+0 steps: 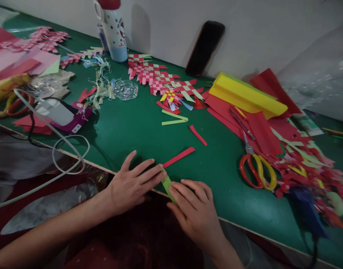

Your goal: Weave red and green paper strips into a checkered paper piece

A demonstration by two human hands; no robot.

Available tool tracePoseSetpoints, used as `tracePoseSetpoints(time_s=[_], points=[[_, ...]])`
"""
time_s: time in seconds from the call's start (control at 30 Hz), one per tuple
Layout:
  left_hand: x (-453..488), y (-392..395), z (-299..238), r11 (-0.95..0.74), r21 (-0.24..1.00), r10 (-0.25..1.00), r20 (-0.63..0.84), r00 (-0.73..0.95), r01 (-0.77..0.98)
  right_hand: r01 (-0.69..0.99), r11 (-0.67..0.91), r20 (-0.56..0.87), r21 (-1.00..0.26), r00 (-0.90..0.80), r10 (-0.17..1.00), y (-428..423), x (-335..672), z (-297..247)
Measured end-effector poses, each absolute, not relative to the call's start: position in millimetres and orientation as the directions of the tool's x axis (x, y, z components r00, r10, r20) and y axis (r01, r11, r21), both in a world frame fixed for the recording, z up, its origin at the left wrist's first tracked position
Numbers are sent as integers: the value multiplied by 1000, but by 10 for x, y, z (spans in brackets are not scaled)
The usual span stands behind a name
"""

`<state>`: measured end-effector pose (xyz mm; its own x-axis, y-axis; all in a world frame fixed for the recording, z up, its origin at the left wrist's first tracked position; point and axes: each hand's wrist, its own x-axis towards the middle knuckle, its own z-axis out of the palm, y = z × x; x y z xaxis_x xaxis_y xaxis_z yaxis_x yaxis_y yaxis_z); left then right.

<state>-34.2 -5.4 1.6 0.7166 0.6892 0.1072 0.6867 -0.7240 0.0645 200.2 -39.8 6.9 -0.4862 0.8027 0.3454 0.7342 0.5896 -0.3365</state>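
Observation:
My left hand (132, 183) lies flat on the green table (126, 127) near its front edge, fingers stretched out and pressing on one end of a light green paper strip (167, 184). My right hand (195, 209) is beside it, fingers curled and pinching the strip's near end. A red paper strip (178, 157) lies just beyond my fingertips, and a shorter red strip (198, 135) lies farther back. A folded green strip (174, 118) sits past those.
Scissors (255, 164) with red and yellow handles lie to the right beside red and yellow paper sheets (244, 95) and a heap of scraps. Woven red paper pieces (160, 80), a bottle (114, 31), a phone (205, 46) and cables (62, 149) are at the back and left.

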Motion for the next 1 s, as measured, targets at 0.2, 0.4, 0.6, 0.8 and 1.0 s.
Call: tracePoseSetpoints(time_s=[0.2, 0.4, 0.6, 0.8, 1.0], points=[[-258, -88, 26, -695, 65, 718, 128, 685, 716, 728, 594, 364, -344, -480, 798, -346, 2105, 45], [-176, -142, 20, -661, 62, 746, 162, 646, 748, 763, 560, 349, -322, -454, 820, -277, 2313, 138], [-203, -133, 6, -677, 75, 734, 153, 662, 733, 735, 594, 359, -327, -485, 798, -359, 2289, 125], [-219, -121, 7, -679, 75, 732, 148, 665, 730, 702, 617, 373, -355, -499, 782, -420, 2193, 90], [-236, -115, 26, -688, 62, 725, 106, 681, 723, 716, 595, 313, -366, -507, 803, -427, 2137, 91]])
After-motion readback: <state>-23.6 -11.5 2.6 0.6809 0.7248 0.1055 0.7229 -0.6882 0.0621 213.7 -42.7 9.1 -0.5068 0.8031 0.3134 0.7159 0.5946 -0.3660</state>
